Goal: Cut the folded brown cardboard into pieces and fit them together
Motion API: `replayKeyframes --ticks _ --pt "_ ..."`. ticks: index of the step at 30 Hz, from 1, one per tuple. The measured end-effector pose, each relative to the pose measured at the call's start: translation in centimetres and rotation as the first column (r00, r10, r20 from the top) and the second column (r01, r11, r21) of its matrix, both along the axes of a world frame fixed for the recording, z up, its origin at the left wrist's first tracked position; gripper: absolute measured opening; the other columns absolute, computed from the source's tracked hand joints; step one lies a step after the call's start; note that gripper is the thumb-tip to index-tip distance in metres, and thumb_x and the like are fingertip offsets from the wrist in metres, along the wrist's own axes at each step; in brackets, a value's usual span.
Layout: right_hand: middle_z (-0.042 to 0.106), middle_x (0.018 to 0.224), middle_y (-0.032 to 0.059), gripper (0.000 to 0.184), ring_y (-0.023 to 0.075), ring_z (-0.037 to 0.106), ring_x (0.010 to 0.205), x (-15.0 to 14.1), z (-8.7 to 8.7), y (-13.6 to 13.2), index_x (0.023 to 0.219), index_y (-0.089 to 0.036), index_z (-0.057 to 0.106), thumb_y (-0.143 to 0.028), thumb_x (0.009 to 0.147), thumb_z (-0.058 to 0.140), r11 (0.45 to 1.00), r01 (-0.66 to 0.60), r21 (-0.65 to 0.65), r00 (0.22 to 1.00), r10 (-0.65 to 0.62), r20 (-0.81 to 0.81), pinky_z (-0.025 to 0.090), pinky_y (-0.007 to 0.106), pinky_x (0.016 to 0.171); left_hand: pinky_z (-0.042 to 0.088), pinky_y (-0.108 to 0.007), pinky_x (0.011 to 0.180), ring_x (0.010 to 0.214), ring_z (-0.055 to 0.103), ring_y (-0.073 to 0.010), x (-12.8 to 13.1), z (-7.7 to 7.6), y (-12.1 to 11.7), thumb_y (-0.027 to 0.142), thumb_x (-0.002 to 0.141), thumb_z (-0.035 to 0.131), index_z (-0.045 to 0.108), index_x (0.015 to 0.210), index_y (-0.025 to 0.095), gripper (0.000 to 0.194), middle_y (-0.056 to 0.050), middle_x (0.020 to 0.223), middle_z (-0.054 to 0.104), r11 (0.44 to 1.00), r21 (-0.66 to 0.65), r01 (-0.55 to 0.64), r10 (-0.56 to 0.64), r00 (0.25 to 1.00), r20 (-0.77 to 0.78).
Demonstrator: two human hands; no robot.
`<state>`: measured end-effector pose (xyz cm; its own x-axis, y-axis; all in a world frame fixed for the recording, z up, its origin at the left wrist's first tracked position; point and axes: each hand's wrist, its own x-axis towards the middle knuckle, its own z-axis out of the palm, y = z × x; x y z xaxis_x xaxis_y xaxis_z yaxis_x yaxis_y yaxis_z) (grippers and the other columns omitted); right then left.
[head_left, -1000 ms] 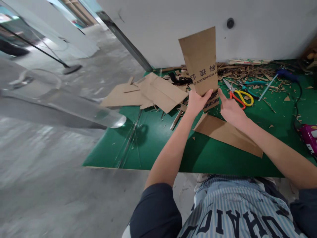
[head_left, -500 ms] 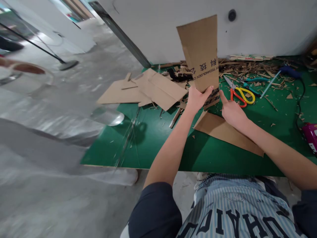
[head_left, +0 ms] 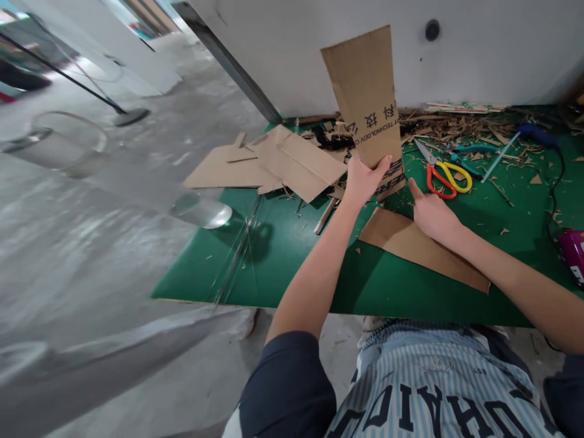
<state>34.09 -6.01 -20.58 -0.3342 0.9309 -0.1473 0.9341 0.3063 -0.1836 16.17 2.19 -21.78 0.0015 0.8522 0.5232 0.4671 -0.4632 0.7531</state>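
A long cardboard strip (head_left: 371, 91) with dark printed lettering stands upright, tilted slightly, in my left hand (head_left: 365, 180). The thumb lies across its printed face near the lower end. My right hand (head_left: 433, 213) is just to the right of that lower end, its index finger stretched toward the edge with a small gap between. The other right fingers are mostly hidden beneath the hand, and I see nothing held there. Below both hands a plain cardboard piece (head_left: 420, 248) lies flat, partly under my right forearm. Scissors (head_left: 441, 172) with red and yellow handles rest right of the strip.
Several cardboard pieces (head_left: 292, 159) lie left on the green table (head_left: 283, 267). Cardboard scraps (head_left: 460, 131) line the white wall. Teal-handled pliers (head_left: 465, 159), a glue gun (head_left: 538, 132) with a cord and a magenta object (head_left: 572, 252) are at right. A clear plastic roll (head_left: 201, 210) overhangs the left side.
My right index finger has drawn back slightly from the strip's edge, to the right and down. The strip has turned a little in my left hand, showing more of the lower print.
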Motion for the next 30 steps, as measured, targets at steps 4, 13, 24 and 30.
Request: replayKeyframes --ticks 4,13,24,30 --pt "0.069 0.107 0.0296 0.076 0.0307 0.07 0.089 -0.3 0.0 1.0 0.164 0.002 0.005 -0.012 0.094 0.034 0.999 -0.033 0.022 0.999 0.034 -0.024 0.053 0.041 0.077 0.059 -0.048 0.104 0.114 0.072 -0.0285 0.0 -0.3 0.0 0.059 0.089 0.064 0.067 0.114 0.019 0.047 -0.014 0.117 0.075 1.0 -0.006 0.018 -0.018 1.0 -0.001" --pt "0.07 0.1 0.027 0.081 0.0333 0.072 0.092 -0.3 0.7 -0.5 0.165 -0.004 0.011 -0.004 0.088 0.035 0.998 0.046 -0.048 0.999 -0.046 -0.001 0.053 0.041 0.075 0.058 -0.045 0.105 0.115 0.071 -0.028 0.1 -0.2 0.1 0.06 0.088 0.065 0.066 0.115 0.02 0.048 -0.013 0.115 0.076 1.0 0.008 -0.007 0.007 1.0 -0.028" --pt "0.07 0.103 0.0285 0.076 0.0312 0.071 0.087 -0.8 0.6 0.9 0.165 -0.002 0.011 -0.01 0.093 0.034 0.997 0.037 -0.068 0.997 -0.042 -0.069 0.053 0.039 0.073 0.058 -0.044 0.105 0.116 0.071 -0.0272 0.0 -0.4 0.0 0.055 0.09 0.063 0.066 0.116 0.019 0.044 -0.013 0.119 0.075 1.0 0.005 -0.003 0.003 1.0 -0.029" --pt "0.07 0.106 0.0299 0.08 0.0329 0.072 0.091 -0.8 0.5 0.8 0.165 -0.002 0.009 -0.005 0.089 0.035 0.997 0.035 -0.069 0.998 -0.038 -0.041 0.054 0.041 0.075 0.059 -0.044 0.104 0.115 0.071 -0.0271 0.2 -0.6 0.0 0.052 0.091 0.064 0.066 0.116 0.018 0.042 -0.014 0.12 0.074 1.0 -0.012 -0.015 0.015 0.999 -0.031"
